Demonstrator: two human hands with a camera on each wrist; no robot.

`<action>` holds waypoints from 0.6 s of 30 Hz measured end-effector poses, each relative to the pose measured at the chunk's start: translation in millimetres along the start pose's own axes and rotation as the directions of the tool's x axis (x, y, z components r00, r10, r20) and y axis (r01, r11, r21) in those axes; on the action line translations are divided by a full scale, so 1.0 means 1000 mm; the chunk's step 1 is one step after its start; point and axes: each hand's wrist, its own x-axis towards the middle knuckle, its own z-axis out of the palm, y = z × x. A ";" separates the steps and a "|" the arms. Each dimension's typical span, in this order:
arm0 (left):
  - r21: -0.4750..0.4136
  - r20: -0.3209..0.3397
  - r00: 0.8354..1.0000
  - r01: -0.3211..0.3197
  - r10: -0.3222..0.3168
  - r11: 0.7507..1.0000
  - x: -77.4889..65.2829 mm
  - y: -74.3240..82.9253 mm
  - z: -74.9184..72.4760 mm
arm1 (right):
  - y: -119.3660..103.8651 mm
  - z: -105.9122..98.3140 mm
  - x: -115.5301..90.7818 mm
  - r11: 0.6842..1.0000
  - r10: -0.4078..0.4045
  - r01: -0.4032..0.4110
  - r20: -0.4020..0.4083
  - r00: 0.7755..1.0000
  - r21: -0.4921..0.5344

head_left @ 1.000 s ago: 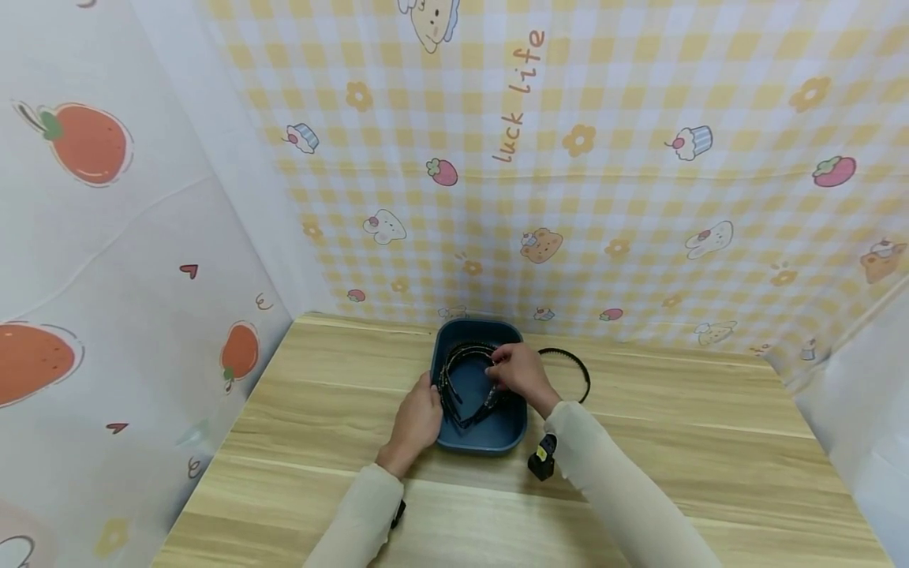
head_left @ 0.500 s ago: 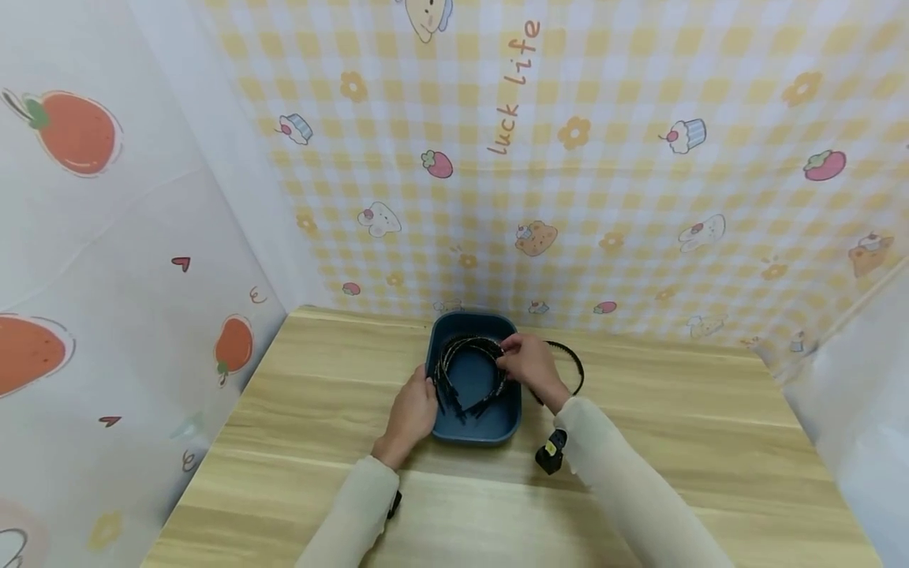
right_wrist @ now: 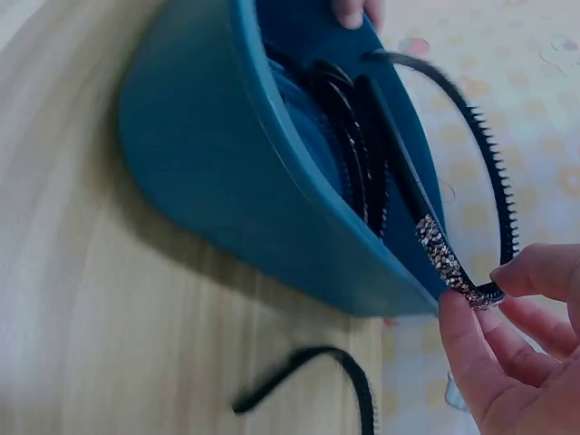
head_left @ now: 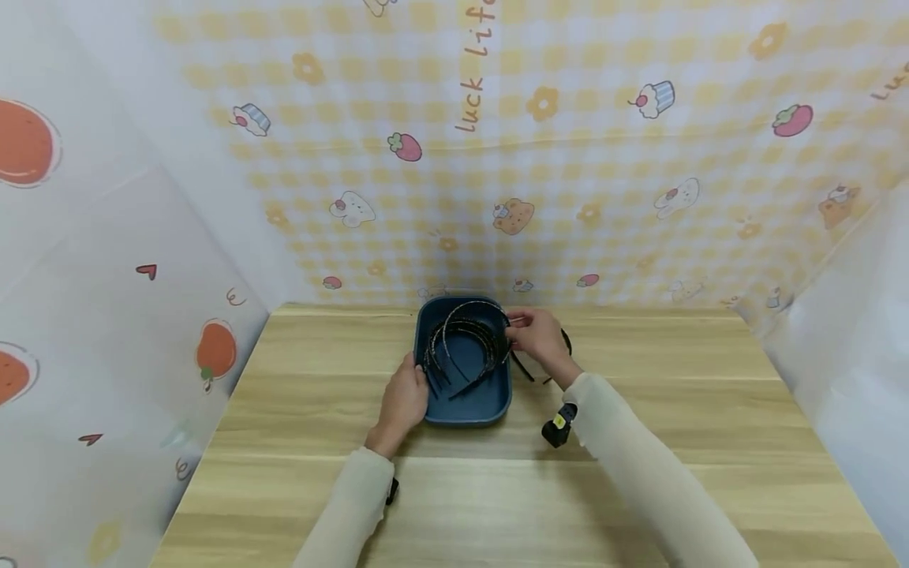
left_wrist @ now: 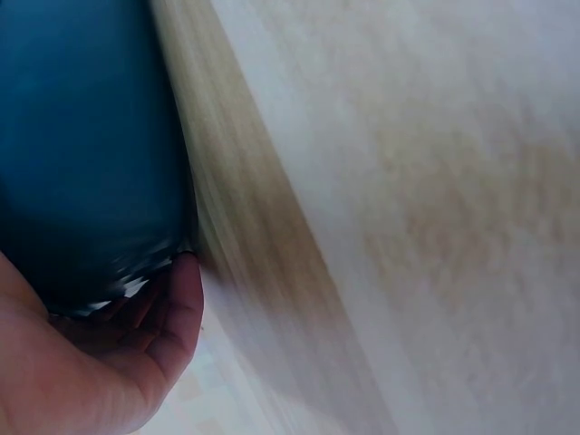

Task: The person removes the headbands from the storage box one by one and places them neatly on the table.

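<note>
My right hand [head_left: 540,339] pinches a black headband [right_wrist: 439,249] between thumb and fingers at its glittery, toothed curve. The headband is raised at the right rim of a blue plastic bin [head_left: 461,409], its two ends pointing back over the opening. Several more black headbands [right_wrist: 349,136] lie nested inside the bin, some with shiny trim. On the bin's left side my left hand [head_left: 403,398] grips the wall, thumb at the rim and fingers curled along the outside; the left wrist view shows these fingers [left_wrist: 186,299] against the blue side.
Another black headband [right_wrist: 358,372] lies on the wood-grain table [head_left: 639,442] just right of the bin, partly hidden by my right hand in the head view. A yellow checked cloth wall [head_left: 454,173] rises close behind the bin.
My right hand has lifted one headband up from the others and drawn it toward the bin's right rim. The left hand keeps its grip on the bin. The head view has shifted slightly.
</note>
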 end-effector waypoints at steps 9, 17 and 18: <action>-0.015 0.017 1.000 0.003 -0.003 1.000 0.003 0.006 0.000 | 0.014 -0.048 0.008 1.000 0.015 -0.015 -0.022 1.000 0.007; -0.003 0.023 0.999 0.023 -0.022 1.000 -0.002 0.001 -0.002 | 0.042 -0.081 0.006 0.997 0.070 -0.071 -0.064 0.995 -0.008; -0.001 0.020 0.999 0.029 -0.029 1.000 -0.003 0.000 -0.002 | 0.045 -0.084 0.006 0.997 0.076 -0.076 -0.064 0.995 -0.001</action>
